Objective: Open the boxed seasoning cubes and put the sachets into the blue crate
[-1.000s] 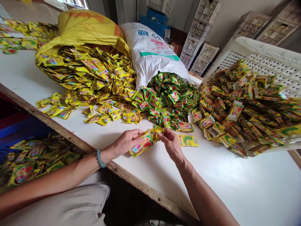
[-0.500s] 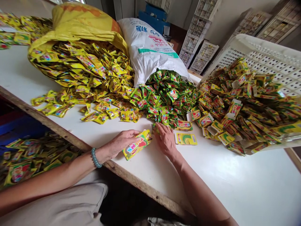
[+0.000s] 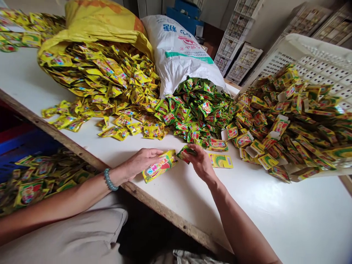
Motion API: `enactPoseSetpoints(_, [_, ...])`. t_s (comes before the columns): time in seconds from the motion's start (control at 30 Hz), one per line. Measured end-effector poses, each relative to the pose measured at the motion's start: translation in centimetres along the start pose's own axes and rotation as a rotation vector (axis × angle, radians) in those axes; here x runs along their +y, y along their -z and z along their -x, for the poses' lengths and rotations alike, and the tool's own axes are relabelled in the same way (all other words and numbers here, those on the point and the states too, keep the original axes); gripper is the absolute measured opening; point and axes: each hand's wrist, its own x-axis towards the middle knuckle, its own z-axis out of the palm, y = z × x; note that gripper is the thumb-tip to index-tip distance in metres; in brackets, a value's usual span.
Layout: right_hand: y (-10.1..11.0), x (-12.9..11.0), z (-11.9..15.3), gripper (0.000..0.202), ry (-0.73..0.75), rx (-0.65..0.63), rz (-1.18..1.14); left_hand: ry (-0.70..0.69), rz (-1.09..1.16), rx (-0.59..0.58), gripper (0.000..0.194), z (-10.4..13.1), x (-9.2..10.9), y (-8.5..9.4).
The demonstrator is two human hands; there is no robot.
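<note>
The table (image 3: 275, 216) ran beneath the left hand (image 3: 141, 162), clamped on a box (image 3: 158, 169); alongside, the right hand (image 3: 202, 164) pinched a packet (image 3: 184, 154).

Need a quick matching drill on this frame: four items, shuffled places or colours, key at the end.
Items:
1. Held box
2. Held packet
3. White sack
4. Bracelet

Descriptions:
A. Blue-green and beaded
B. In the right hand
C. Beside the yellow sack
D. In the left hand

Pairs: 1-D, 2-B, 3-C, 4-A
</note>
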Motion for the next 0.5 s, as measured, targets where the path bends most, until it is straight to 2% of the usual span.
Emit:
enactPoseSetpoints(0.1, [-0.3,-0.4,0.0,0.027,-0.119,-0.082,-0.176,0.015,-0.028,-0.096,0.049,0.2,0.1,-0.3])
enactPoseSetpoints(0.23, [-0.4,-0.9,0.0,0.023,-0.157,-0.192,-0.026,0.008,-0.023,-0.193,0.047,0.4,0.1,-0.6])
enactPoseSetpoints(0.37, [-1.0,-1.3,0.3,0.016,-0.094,-0.166,0.083,-0.021,-0.019,-0.211,0.044,0.2,-0.3,-1.0])
enactPoseSetpoints(0.5, [-1.3,-1.6,0.5,0.035,-0.102,-0.097,0.045,-0.046,-0.004,-0.183,0.043,-0.2,-0.4,-1.3])
